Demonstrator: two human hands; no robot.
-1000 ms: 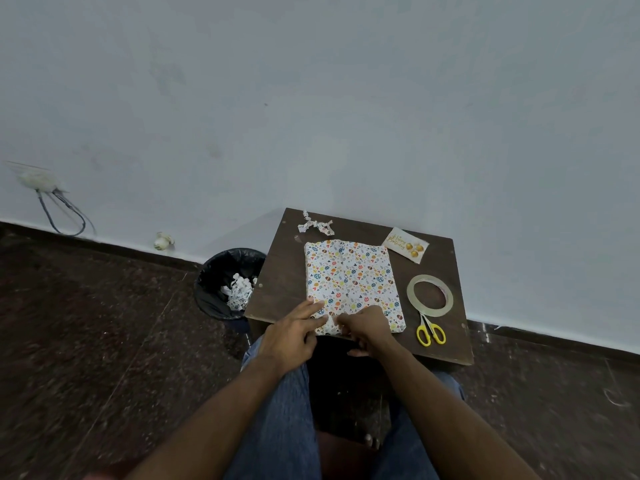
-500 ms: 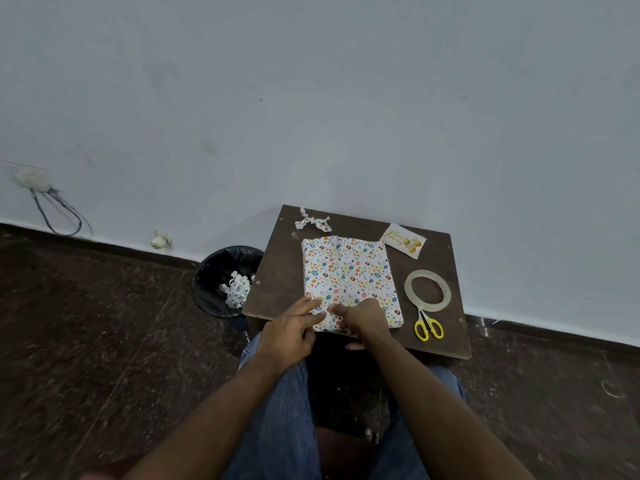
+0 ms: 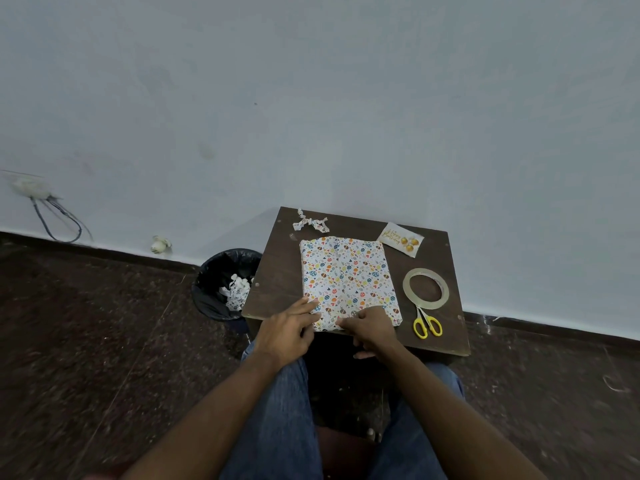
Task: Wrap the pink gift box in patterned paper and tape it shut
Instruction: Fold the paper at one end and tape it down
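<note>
- I see a small dark tabletop [image 3: 277, 285] standing against a pale wall, with a black bin [image 3: 221, 282] of paper scraps just beside its left edge on the floor.
- The gift box [image 3: 348, 278], fully covered in patterned paper, lies flat in the middle of the tabletop, its near end at the front edge.
- My left hand [image 3: 287, 329] rests on the box's near left corner, fingers straight and pressing the paper down.
- My right hand [image 3: 369, 327] sits on the near end, fingers curled over the paper; I cannot tell whether they pinch a fold.
- A tape roll [image 3: 425, 288] lies right of the box, apart from it.
- Yellow scissors [image 3: 427, 325] lie just in front of the roll.
- A birthday card [image 3: 401, 239] sits at the far right corner.
- A crumpled paper strip [image 3: 310, 224] lies beyond the box.
</note>
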